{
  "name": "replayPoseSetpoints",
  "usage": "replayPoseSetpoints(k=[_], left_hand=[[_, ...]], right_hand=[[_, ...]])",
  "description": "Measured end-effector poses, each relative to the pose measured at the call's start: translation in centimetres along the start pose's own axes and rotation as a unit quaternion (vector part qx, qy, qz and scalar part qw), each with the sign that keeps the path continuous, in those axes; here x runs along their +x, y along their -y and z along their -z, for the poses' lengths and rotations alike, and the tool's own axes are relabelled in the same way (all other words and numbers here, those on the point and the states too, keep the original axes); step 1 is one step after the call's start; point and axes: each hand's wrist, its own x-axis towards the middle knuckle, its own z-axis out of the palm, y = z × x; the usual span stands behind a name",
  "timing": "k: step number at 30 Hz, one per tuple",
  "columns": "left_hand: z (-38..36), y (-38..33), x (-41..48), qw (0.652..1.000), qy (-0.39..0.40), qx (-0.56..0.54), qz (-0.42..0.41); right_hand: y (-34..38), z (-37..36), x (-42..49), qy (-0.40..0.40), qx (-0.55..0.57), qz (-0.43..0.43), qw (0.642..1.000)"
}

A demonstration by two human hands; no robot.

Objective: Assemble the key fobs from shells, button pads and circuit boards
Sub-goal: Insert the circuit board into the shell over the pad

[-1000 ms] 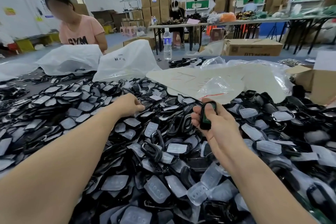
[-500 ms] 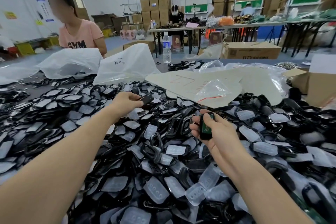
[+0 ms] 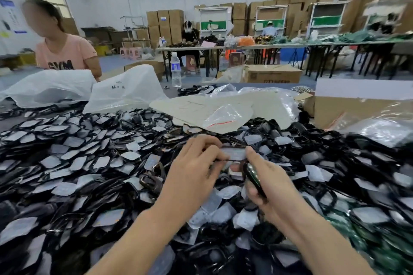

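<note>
left hand (image 3: pixel 194 169) has come in from the far heap and now meets the right hand (image 3: pixel 268 178) at centre. left fingers pinch a black shell (image 3: pixel 232 160) with a clear button pad (image 3: pixel 234 153) on it. right hand curls round a fob half (image 3: pixel 257 185) showing a green circuit board (image 3: pixel 253 177). both above the heap of parts (image 3: pixel 100 158) on the surface (image 3: pixel 268 85). white bag (image 3: pixel 125 91): contents hidden, handwriting unreadable. cardboard box (image 3: pixel 271 73) beyond, print begins "dty". bottle (image 3: pixel 175 69): blue label, unreadable.
</note>
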Motion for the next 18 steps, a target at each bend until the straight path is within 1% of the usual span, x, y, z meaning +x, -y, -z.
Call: replayPoseSetpoints(k=[4,6,7,8,9,10,11,12,13,14,16,18], left_hand=[[-2.1,-3.0,-1.0,0.997,-0.030,0.033,-0.069],[-2.8,-4.4,-1.3,0.995,-0.026,0.045,-0.085],[-3.1,-5.1,-1.4,0.996,-0.011,0.033,-0.079],[-3.2,-5.9,-1.5,0.999,0.009,-0.005,-0.050],[-3.2,-6.7,-1.6,0.997,0.026,-0.071,0.007],[-3.1,-7.5,-1.5,0.984,0.036,-0.153,0.086],[-3.1,-8.3,-1.5,0.956,0.048,-0.235,0.169],[-3.3,-8.8,-1.2,0.919,0.066,-0.304,0.241],[-3.6,-9.2,-1.0,0.886,0.089,-0.350,0.292],[-3.9,-9.5,-0.8,0.865,0.115,-0.373,0.314],[-4.5,-9.9,-0.5,0.861,0.146,-0.374,0.312],[-5.2,-10.0,-0.6,0.856,0.138,-0.380,0.321]], right_hand=[[-0.2,3.6,-2.6,-0.032,-0.058,0.046,0.997],[-0.5,5.1,-3.5,-0.044,-0.081,0.073,0.993],[-0.7,5.8,-3.8,-0.049,-0.085,0.084,0.992],[-0.8,6.4,-4.1,-0.053,-0.083,0.091,0.991],[-0.9,7.0,-4.2,-0.055,-0.076,0.096,0.991],[-0.9,7.6,-4.3,-0.058,-0.071,0.097,0.991],[-1.0,8.1,-4.4,-0.059,-0.072,0.095,0.991],[-1.1,8.5,-4.4,-0.060,-0.076,0.094,0.991],[-1.2,8.8,-4.5,-0.060,-0.085,0.095,0.990],[-1.3,9.2,-4.6,-0.059,-0.094,0.098,0.989],[-1.6,9.7,-4.8,-0.054,-0.107,0.105,0.987],[-1.9,10.1,-4.9,-0.053,-0.113,0.112,0.986]])
